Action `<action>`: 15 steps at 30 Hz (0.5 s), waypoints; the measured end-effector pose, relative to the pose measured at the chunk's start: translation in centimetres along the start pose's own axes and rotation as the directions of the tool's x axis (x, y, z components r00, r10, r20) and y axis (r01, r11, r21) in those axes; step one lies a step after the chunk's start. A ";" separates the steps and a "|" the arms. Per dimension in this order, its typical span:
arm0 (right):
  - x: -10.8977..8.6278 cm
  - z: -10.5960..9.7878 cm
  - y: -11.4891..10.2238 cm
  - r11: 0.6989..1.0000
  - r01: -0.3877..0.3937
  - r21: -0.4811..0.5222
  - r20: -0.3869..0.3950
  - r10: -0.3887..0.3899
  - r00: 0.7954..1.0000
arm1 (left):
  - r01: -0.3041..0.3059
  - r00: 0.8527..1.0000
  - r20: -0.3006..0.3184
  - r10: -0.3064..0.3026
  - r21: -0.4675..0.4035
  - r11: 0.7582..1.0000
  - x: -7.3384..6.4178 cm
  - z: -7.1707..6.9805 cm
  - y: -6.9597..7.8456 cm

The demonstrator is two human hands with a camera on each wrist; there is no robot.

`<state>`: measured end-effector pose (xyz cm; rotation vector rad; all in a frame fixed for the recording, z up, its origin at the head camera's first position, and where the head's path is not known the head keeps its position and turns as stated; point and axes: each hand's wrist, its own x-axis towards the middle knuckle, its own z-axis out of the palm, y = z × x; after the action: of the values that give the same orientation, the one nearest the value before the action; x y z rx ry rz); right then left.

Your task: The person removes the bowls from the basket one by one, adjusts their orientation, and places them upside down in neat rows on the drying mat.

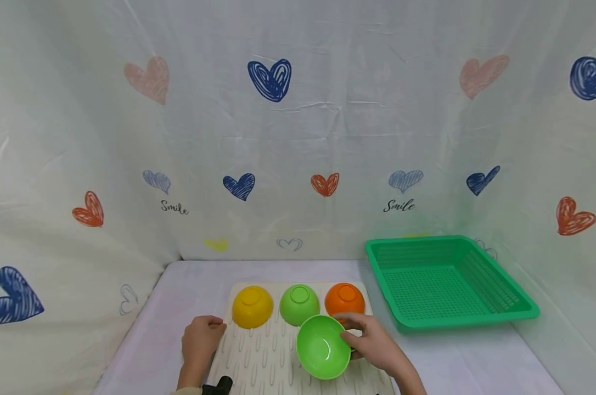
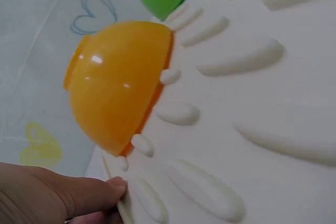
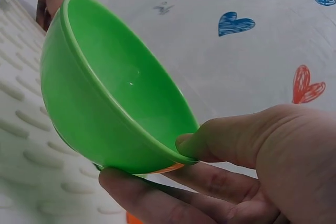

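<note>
My right hand (image 1: 374, 343) pinches a green bowl (image 1: 322, 345) by its rim, thumb inside and fingers underneath in the right wrist view. That bowl faces open side up, over the white ridged drying mat (image 1: 258, 362). At the mat's left edge, my left hand (image 1: 201, 340) grips the border, its thumb (image 2: 113, 188) on top in the left wrist view. Three bowls lie upside down along the mat's far end: a yellow bowl (image 1: 252, 307), a second green bowl (image 1: 299, 303) and an orange bowl (image 1: 344, 299), partly hidden by my right hand.
A green mesh basket (image 1: 401, 315) stands at the right, beyond the mat. A white cloth (image 1: 179, 291) covers the table. Behind it hangs a pale curtain (image 1: 298, 137) printed with hearts, with more of it at both sides.
</note>
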<state>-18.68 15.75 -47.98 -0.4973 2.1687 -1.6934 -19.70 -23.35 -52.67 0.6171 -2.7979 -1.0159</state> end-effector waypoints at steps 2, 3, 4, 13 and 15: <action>0.0 0.4 0.2 1.000 -0.005 0.009 -0.006 0.005 1.000 | 0.008 1.000 0.003 -0.008 -0.023 1.000 0.0 -0.1 -0.1; -0.1 0.6 0.2 1.000 -0.010 0.016 -0.008 0.010 1.000 | 0.012 1.000 0.004 -0.011 -0.040 0.999 -0.1 -0.1 -0.1; -0.1 0.7 0.3 1.000 -0.011 0.020 -0.010 0.011 1.000 | 0.016 1.000 0.007 -0.016 -0.061 0.998 -0.1 -0.2 -0.1; 0.0 1.2 0.8 1.000 0.001 0.028 -0.006 -0.001 1.000 | -0.014 0.999 -0.034 0.005 -0.266 0.964 -2.3 -1.3 1.9; 0.1 1.3 0.8 0.999 0.010 0.033 -0.005 -0.010 1.000 | -0.021 0.999 -0.046 0.006 -0.336 0.942 -3.1 -1.4 2.8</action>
<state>-18.18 14.81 -49.02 -0.4961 2.1419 -1.7340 -17.49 -21.00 -49.70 0.5654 -2.4979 -1.4154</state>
